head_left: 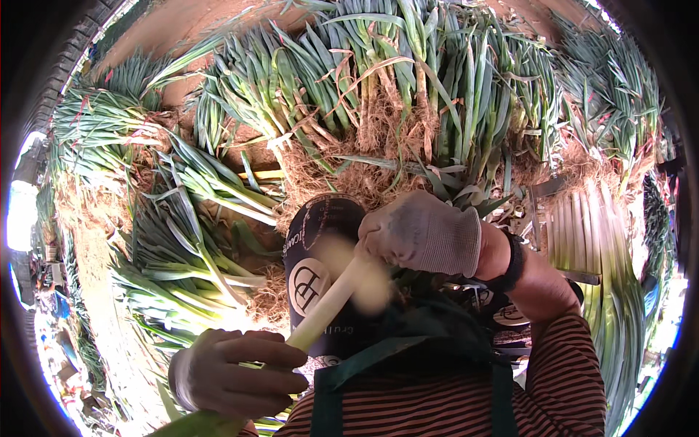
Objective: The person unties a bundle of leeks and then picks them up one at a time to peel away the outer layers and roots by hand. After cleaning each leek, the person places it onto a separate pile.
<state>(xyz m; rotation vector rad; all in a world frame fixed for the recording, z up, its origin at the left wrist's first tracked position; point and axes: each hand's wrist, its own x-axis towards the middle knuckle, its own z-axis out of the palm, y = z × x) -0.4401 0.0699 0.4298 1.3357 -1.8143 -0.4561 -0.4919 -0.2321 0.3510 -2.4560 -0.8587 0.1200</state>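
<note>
In the head view, a single leek (324, 309) is held on a slant in front of the person's body, its pale end upward to the right. Its lower, greener part is gripped by the left hand (240, 368), gloved in grey, the fingers clamped around the stalk. By the right hand (422, 233), also gloved, with a dark band worn at the wrist, the pale end is pinched between closed fingers. Beneath the leek, dark printed cloth (309, 247) is seen. Bundled leeks with shaggy roots (378, 65) are heaped beyond; at right, cleaner white-stalked leeks (586, 233) are laid side by side.
</note>
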